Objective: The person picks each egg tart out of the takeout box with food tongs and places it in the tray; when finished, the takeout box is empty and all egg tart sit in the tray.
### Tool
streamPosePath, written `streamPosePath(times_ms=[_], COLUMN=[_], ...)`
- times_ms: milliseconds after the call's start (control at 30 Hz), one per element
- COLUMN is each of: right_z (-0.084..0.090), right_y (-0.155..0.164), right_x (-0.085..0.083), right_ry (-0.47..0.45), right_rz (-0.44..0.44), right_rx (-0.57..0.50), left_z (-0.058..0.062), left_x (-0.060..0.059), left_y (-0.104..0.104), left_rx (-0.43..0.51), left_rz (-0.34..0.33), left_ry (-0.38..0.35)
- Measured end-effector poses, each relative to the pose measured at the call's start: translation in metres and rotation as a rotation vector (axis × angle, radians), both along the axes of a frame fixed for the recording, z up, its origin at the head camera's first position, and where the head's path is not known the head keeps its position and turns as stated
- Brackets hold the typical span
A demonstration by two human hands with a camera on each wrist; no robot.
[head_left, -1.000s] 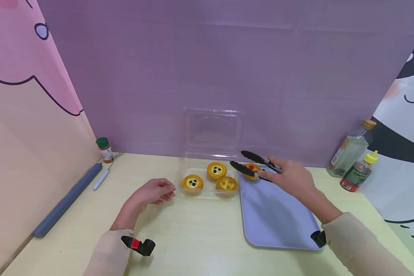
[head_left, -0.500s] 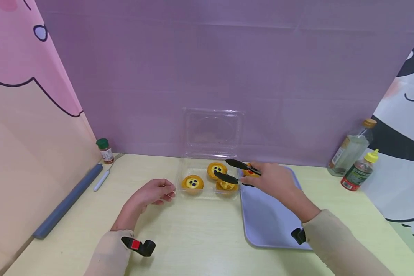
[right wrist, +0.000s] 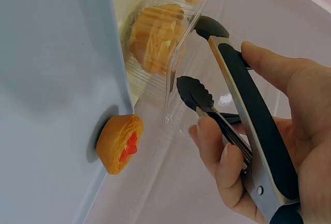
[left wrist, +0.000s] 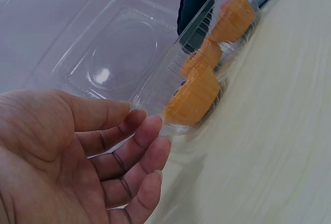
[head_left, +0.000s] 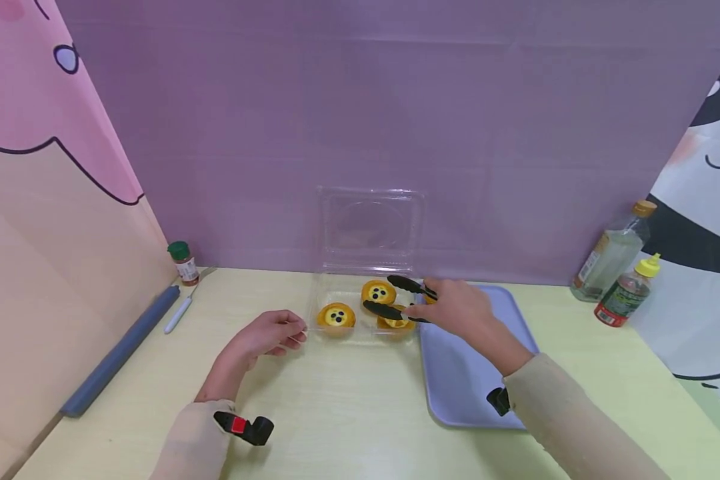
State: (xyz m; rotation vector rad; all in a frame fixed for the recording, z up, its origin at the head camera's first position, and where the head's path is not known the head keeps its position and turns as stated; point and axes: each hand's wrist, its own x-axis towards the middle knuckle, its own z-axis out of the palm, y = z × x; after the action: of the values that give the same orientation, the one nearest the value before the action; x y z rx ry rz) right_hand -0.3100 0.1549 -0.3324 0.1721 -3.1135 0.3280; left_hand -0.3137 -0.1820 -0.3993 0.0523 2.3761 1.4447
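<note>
Between right hand's [head_left: 456, 311] tongs [head_left: 396, 299]: tart [head_left: 394, 321]

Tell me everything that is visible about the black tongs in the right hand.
The tongs have two long arms with black handles and black scalloped tips; a strip of bare metal shows along the handles in the right wrist view. The right hand grips them near the back, thumb on one arm and fingers on the other. The arms stand apart and hold nothing. The tips reach over the open clear plastic container, one on each side of the nearest tart.
</note>
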Motion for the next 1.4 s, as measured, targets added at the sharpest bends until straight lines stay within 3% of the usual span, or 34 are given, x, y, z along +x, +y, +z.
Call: streamPosePath(times_ms=[800,1100,1400], right_z=[-0.001,-0.002,-0.006], right_y=[-0.014,-0.024,-0.027], right_x=[-0.021,-0.026,-0.026], right_ry=[-0.072,-0.117,-0.078], right_rz=[-0.072,-0.078,-0.075], right_rx=[-0.033,0.036,0.065], left_z=[-0.002,-0.002,-0.002], left_x=[-0.002,-0.002,-0.002], left_y=[-0.001,0.000,0.000], left_rx=[-0.001,0.002,0.005], left_rz=[-0.004,0.003,0.013], left_ry=[0.002,-0.002,-0.008])
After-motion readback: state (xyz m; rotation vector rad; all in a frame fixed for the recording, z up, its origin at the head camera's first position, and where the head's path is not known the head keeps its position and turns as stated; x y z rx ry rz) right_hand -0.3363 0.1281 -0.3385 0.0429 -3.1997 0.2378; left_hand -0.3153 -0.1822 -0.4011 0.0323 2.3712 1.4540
